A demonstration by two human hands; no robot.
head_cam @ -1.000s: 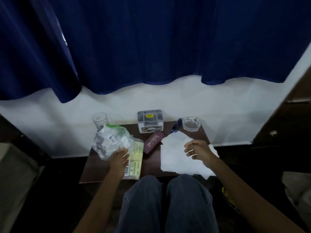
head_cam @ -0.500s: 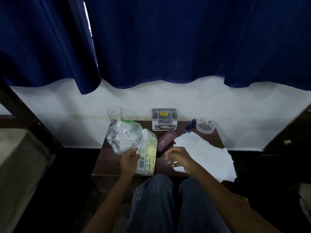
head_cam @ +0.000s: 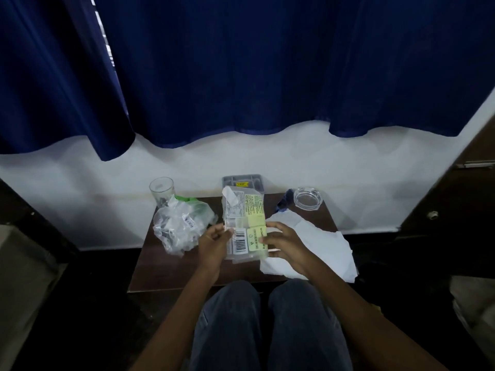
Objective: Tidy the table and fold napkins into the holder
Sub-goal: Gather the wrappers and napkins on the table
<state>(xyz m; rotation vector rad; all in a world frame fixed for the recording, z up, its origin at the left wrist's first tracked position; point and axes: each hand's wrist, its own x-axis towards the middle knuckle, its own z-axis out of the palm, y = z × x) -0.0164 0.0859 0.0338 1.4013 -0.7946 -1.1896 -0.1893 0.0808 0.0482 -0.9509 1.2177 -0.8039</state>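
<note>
Since half a second ago the right hand [head_cam: 284,246] has left the white paper napkins [head_cam: 316,245] and joined the left hand [head_cam: 214,243]; both sets of fingers now grasp the clear yellow-labelled plastic packet [head_cam: 245,228], raised upright. Napkins lie unfolded at the right of the dark wooden table [head_cam: 171,271]; the grey plastic holder [head_cam: 242,180] stands behind. Judged: tidying precedes folding.

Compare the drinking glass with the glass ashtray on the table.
The drinking glass is tall and upright, at the table's far left corner; the glass ashtray is low and wide, at the far right corner. A crumpled plastic bag hides the drinking glass's base; the glass ashtray stands in full view. Both are clear and look empty.
</note>
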